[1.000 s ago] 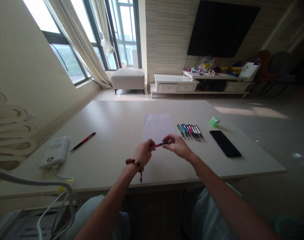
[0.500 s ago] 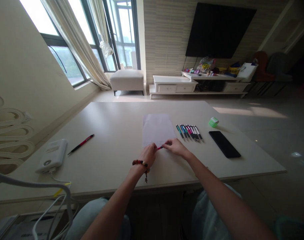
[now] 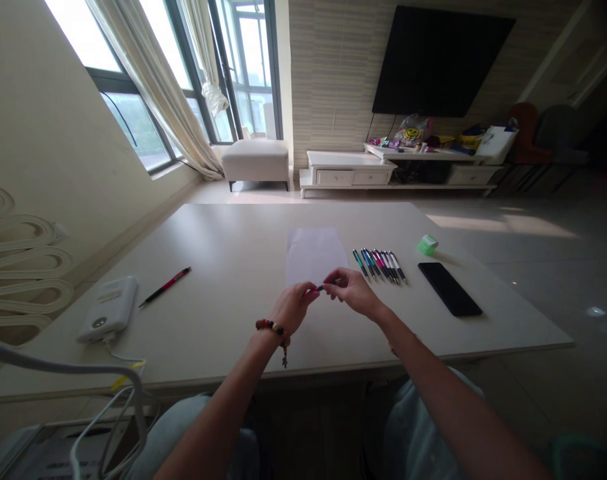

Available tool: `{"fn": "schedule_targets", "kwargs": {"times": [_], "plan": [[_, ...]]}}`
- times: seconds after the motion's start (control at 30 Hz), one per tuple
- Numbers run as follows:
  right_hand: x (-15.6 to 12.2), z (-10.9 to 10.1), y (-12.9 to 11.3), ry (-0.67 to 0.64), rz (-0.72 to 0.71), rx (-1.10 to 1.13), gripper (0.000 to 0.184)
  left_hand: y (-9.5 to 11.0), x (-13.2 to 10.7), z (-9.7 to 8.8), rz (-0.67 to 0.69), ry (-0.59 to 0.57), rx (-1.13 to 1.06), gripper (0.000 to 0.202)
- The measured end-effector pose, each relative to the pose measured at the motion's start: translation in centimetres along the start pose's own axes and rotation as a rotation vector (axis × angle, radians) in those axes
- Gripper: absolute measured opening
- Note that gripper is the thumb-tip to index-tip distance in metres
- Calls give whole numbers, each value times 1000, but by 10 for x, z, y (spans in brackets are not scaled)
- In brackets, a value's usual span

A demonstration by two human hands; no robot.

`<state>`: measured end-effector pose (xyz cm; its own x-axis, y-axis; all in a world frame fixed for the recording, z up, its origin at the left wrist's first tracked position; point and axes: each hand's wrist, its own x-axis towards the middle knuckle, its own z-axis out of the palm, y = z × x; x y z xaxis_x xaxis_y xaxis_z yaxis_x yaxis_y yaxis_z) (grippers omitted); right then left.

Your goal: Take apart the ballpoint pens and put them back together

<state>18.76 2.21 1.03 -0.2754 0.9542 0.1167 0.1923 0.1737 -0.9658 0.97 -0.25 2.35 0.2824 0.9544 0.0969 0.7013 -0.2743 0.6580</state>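
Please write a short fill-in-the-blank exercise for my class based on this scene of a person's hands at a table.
1. A beaded bracelet circles the person's ____ wrist.
2. The right hand pinches a small pen above a sheet of ____ paper.
3. A black smartphone lies to the ____ of the row of pens.
4. The pen lying alone beside the white power bank is ____ and black.

Missing words: left; white; right; red.
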Motion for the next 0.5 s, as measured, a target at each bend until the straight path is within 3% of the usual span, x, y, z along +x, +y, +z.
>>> {"fn": "schedule_targets", "kwargs": {"times": [0.2, 0.4, 0.5], "plan": [[-6, -2, -7, 43, -161, -199, 17, -1, 0, 0, 0, -62, -72, 23], [-8, -4, -6, -13, -23, -107, 33, -3, 1, -4, -5, -61, -73, 22], [-7, -2, -6, 10, -66, -142, 28, -5, 0, -6, -3, -54, -28, 23]]}}
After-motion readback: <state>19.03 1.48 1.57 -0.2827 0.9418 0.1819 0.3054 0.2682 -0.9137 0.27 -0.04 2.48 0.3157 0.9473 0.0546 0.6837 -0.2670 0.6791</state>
